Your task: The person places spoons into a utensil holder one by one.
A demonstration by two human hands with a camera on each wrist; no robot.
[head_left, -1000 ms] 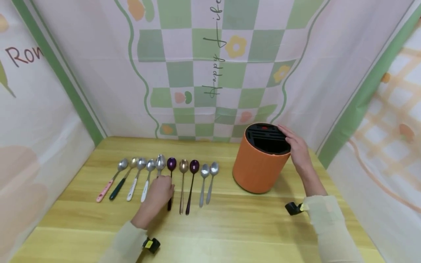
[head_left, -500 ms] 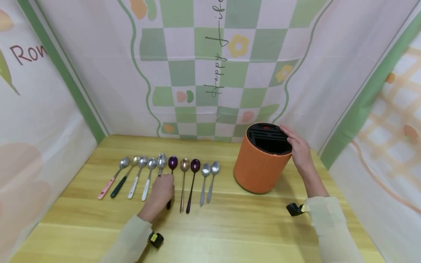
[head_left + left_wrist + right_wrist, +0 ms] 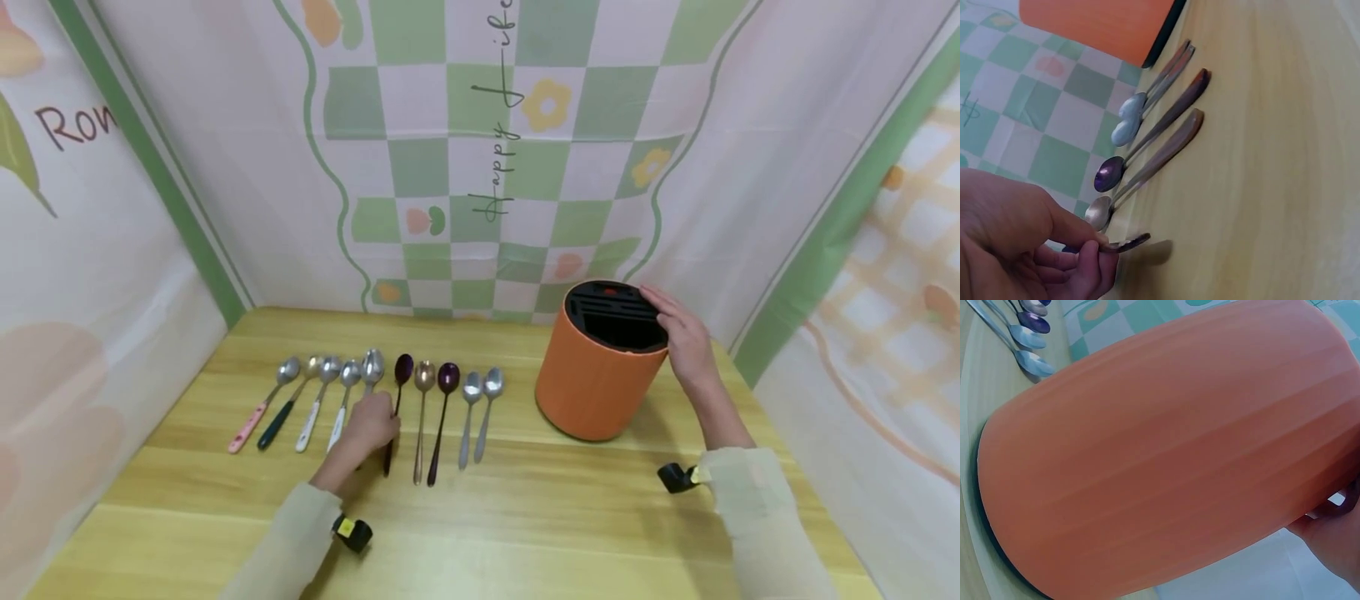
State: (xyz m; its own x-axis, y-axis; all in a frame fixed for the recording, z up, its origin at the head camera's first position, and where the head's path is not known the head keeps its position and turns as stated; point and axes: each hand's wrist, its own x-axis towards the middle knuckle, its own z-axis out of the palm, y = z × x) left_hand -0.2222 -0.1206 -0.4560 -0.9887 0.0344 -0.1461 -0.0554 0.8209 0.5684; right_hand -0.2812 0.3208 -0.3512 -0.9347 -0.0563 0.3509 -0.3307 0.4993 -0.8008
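In the head view my left hand (image 3: 367, 427) pinches the handle of a dark purple spoon (image 3: 403, 368). The left wrist view shows this spoon's handle end (image 3: 1132, 242) between thumb and fingers, apart from the tabletop, with a shadow beside it. To its left lies a silver spoon (image 3: 372, 364), its handle partly behind my hand. A bronze spoon (image 3: 424, 377) and another dark purple spoon (image 3: 448, 379) lie to its right. My right hand (image 3: 687, 350) rests with extended fingers against the upper right side of an orange cylindrical utensil holder (image 3: 596, 387) with a black slotted top.
Left of the hand lie spoons with pink (image 3: 247, 429), dark green (image 3: 275, 425) and white (image 3: 307, 427) handles. Two small silver spoons (image 3: 471, 392) lie between the purple one and the holder. A patterned cloth (image 3: 480, 167) hangs behind the wooden table (image 3: 510, 525).
The dark purple spoon in my left hand has shifted slightly right and tilted, its bowl now closer to the bronze spoon. My right hand stays on the holder. The head view has shifted a little.
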